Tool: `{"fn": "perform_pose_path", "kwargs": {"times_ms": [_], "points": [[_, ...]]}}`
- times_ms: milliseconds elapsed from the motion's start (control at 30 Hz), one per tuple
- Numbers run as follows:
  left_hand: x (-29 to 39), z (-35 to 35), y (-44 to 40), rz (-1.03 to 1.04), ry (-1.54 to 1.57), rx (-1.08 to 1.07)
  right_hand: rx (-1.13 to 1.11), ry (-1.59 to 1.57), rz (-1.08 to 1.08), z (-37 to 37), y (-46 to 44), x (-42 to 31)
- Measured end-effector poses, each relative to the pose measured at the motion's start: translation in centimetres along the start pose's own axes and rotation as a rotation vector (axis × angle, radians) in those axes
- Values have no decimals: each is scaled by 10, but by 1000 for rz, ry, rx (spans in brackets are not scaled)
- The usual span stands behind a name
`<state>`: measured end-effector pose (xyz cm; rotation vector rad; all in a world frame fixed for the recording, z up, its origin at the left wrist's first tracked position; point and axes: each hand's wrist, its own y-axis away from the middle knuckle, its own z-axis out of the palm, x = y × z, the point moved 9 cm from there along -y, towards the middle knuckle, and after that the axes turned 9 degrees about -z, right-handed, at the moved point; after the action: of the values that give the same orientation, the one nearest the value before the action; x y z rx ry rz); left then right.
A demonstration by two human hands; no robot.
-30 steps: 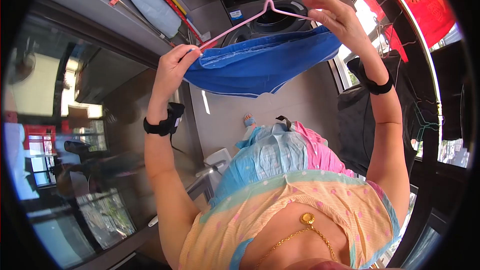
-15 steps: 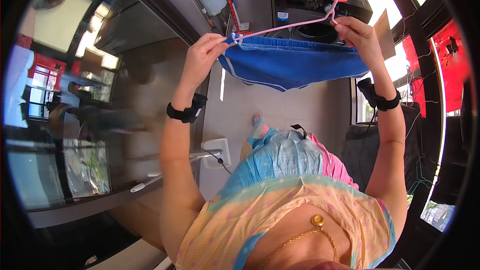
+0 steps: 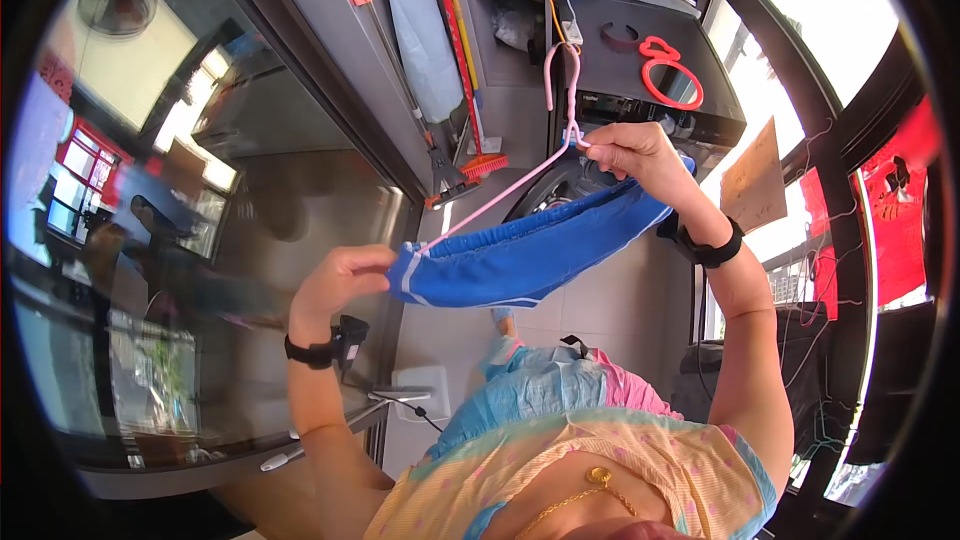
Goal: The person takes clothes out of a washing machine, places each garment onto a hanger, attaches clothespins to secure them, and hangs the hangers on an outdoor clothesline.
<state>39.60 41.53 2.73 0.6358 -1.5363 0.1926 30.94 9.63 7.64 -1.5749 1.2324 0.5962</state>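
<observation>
My right hand [image 3: 632,155] pinches a pink clothes hanger [image 3: 500,195] at its neck, just below the hook, which points up. Blue shorts [image 3: 530,250] with white trim hang from the hanger, their elastic waistband stretched along it and slanting down to the left. The hanger's left end meets a white loop at the waistband corner. At that corner is my left hand [image 3: 345,280], its thumb and fingers parted at the edge of the cloth; whether they still touch it is hard to see. The right end of the waistband is partly hidden behind my right hand.
Ahead stands a black-topped cabinet [image 3: 640,40] with a red-framed mirror [image 3: 672,83] on it. A red broom [image 3: 484,166] and other long handles lean in the corner. Glass panels run along the left; windows and red cloth [image 3: 890,230] are at the right.
The shorts and hanger have come lower and tilted, left end down. My left hand has dropped and its fingers have parted from their pinch at the waistband corner; my right hand keeps its hold.
</observation>
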Motion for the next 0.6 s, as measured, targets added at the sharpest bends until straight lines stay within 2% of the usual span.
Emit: {"fn": "perform_pose_path", "kwargs": {"times_ms": [67, 167, 267, 300, 400, 533, 600], "points": [[-7, -17, 0, 2, 25, -123, -42, 15, -6, 11, -28, 9], [-22, -54, -7, -115, -45, -35, -114, 26, -66, 31, -70, 8], [1, -101, -9, -4, -534, 506, -164, 71, -183, 53, -114, 10], [14, -108, -4, 81, -775, 708, -179, 38, -126, 64, -126, 14], [5, -137, -3, 142, -981, 1110, -184, 12, -148, 93, -160, 28], [-18, -181, -19, 91, -1005, 1208, -252, -31, -133, 124, -196, 46], [-10, -185, -32, 191, -1094, 1145, -281, -18, -124, 132, -212, 56]]}}
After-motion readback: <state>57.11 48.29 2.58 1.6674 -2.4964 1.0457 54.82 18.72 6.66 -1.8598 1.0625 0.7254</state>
